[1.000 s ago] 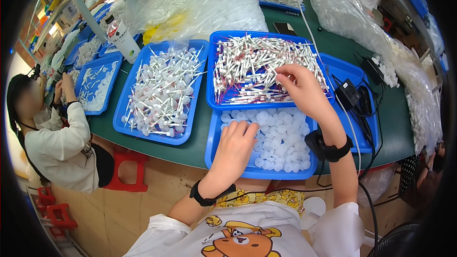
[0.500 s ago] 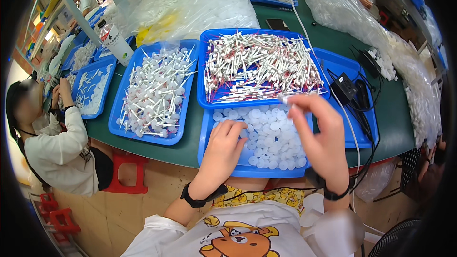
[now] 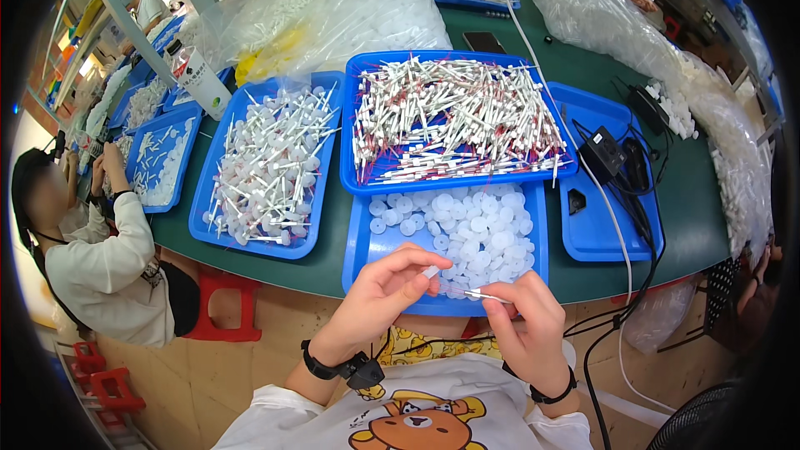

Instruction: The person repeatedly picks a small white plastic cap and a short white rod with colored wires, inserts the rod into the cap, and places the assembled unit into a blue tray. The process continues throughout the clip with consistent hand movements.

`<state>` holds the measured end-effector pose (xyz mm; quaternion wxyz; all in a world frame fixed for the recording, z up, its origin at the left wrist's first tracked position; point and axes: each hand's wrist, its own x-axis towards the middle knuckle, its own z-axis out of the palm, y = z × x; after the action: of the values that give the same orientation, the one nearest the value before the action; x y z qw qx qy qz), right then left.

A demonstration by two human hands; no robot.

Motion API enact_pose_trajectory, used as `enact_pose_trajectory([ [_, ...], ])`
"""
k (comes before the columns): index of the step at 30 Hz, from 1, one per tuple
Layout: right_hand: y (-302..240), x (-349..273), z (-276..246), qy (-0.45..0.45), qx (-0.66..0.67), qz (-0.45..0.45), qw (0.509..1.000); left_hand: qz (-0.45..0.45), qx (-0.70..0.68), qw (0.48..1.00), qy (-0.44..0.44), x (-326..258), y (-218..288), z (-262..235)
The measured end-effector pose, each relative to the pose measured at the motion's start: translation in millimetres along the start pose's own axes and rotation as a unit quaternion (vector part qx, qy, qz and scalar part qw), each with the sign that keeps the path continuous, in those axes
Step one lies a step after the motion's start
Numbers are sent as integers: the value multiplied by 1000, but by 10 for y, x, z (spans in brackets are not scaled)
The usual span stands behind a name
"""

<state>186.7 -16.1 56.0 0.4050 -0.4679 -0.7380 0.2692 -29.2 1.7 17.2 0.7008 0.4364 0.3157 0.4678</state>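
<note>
Between the thumb and fingers of my left hand (image 3: 385,290) is a small translucent white disc (image 3: 430,272). My right hand (image 3: 530,323) pinches a thin white stick (image 3: 478,294), its free end pointing toward the left hand. Both hands hover over the front edge of a blue tray (image 3: 353,252) of loose translucent discs (image 3: 479,242). Overlapping that tray at its far side is a second blue tray (image 3: 348,168), heaped with white sticks (image 3: 454,112) showing red thread-like strands. Left of these, another blue tray (image 3: 200,229) holds white sticks mixed with discs (image 3: 271,162).
At right, a blue tray (image 3: 583,237) carries a black adapter (image 3: 602,152) and cables. A white cable crosses the table. Behind lie clear plastic bags (image 3: 375,21), a phone (image 3: 483,42) and a bottle (image 3: 200,79). A co-worker (image 3: 104,258) sits at left by a red stool (image 3: 225,308).
My right hand has come down from the stick tray's front edge toward me, now with a stick. My left hand has risen from the discs, holding one, and the hands have drawn together.
</note>
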Motion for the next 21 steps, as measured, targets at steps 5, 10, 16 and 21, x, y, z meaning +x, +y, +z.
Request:
enact_pose_trajectory([
  [5,19,-8,24,42,8,-35,999,-8,-192,979,-66,-26,-111,-7],
  [10,57,-7,7,25,8,-45,999,-11,-197,978,-68,-33,-121,-4],
  [16,56,53,-117,-15,-49,-110,993,-6,-195,979,-60,-22,-152,-24],
  [21,26,77,-163,-11,-112,-134,984,21,-100,994,-37,-8,-156,-4],
])
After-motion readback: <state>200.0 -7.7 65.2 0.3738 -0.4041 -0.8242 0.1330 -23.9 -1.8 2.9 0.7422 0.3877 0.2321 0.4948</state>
